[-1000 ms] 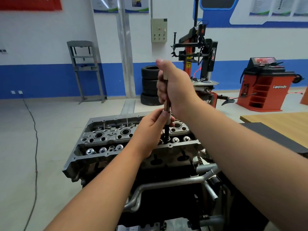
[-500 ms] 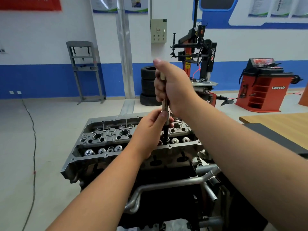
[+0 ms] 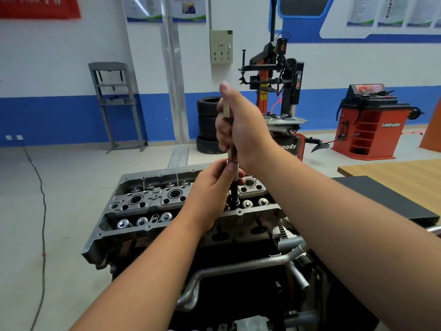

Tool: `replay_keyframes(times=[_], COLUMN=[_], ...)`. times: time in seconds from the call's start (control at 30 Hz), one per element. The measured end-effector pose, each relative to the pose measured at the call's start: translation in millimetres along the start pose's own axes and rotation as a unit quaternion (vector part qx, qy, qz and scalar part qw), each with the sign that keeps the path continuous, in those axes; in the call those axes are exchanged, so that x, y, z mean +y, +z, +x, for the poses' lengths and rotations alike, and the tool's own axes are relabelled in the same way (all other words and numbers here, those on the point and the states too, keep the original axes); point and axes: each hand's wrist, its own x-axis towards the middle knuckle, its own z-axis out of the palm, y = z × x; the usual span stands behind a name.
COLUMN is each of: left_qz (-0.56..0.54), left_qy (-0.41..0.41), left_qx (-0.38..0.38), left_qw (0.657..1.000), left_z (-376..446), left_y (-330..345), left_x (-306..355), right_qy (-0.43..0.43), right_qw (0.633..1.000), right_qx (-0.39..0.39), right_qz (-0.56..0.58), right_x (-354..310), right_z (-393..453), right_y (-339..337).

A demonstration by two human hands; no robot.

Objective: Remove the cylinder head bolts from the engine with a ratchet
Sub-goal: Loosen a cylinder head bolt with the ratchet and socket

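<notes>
Closest to the camera, down at 6 o'clock, there's a bent, smooth metal pipe [image 3: 238, 266] running across the dark front of the engine; both bare forearms reach over it from the bottom corners.

Just past that sits the cylinder head [image 3: 152, 206], centre frame; rough cast grey aluminium, boxy, with round bored holes along the top and a row of shiny round valve caps in the near trough; the flange has small bolt holes all round its edge.

The left hand [image 3: 212, 194] is pinched around the lower part of the ratchet [image 3: 232, 163], fingertips on the chrome collar where the bright shaft meets the dark, slim extension; that black bit drops straight down into the head toward its right side. Can't make out the bolt itself, it's hidden down there.

The right hand [image 3: 241, 125] is clenched in a fist around the upper shaft, thumb up; the tool stands upright, a squarish steel end poking out by the thumb.

At 3 o'clock, a wooden tabletop [image 3: 393, 177] with a flat black mat [image 3: 381, 199] beside it.

Further back at 12 o'clock, stacked black rubber tyres [image 3: 206, 125] and a tyre changer [image 3: 279, 87]; at 2 o'clock a red wheel balancer [image 3: 372, 125]; at 10 o'clock a grey steel press frame [image 3: 114, 103] against the blue-and-white wall.
</notes>
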Motion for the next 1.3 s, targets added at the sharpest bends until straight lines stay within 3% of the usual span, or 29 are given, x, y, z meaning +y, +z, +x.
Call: replay_keyframes(times=[0.1,0.17,0.33,0.47,0.6,0.7,0.83,0.97,1.17,1.23,1.3], left_qz=[-0.011,0.002,-0.003,0.029,0.049,0.033,-0.013,-0.001,0.073,0.049,0.022], left_qy=[0.008,0.013,0.011,0.012,0.018,0.020,0.008,-0.004,0.029,0.027,0.021], left_qx=[0.039,0.062,-0.009,-0.015,0.038,0.079,0.025,0.001,0.048,0.045,0.022], left_qw=[0.999,0.998,1.000,0.999,0.998,0.996,1.000,1.000,0.996,0.997,0.999], left_z=[3,5,3,-2,0,2,0,-3,-1,-3,-4], left_y=[2,3,0,0,4,6,1,-2,5,6,4], left_x=[-2,-4,-6,-3,-3,-3,-4,-3,-1,1,0], right_qy=[-0.055,-0.055,-0.041,0.022,-0.054,-0.042,0.020,0.004,-0.080,-0.064,-0.034], right_qw=[0.992,0.991,0.997,0.998,0.994,0.988,0.998,0.999,0.983,0.985,0.994], right_qx=[0.094,0.105,0.065,-0.037,0.079,0.113,0.062,-0.046,0.146,0.144,0.093], right_qz=[-0.057,-0.060,0.026,0.037,-0.053,-0.091,-0.021,-0.012,-0.075,-0.068,-0.039], right_x=[3,4,7,-1,0,-1,-5,-5,0,-3,-6], right_z=[-3,-2,0,2,-4,-4,-3,-2,-7,-6,-4], right_y=[5,8,8,-4,1,7,9,-3,4,6,7])
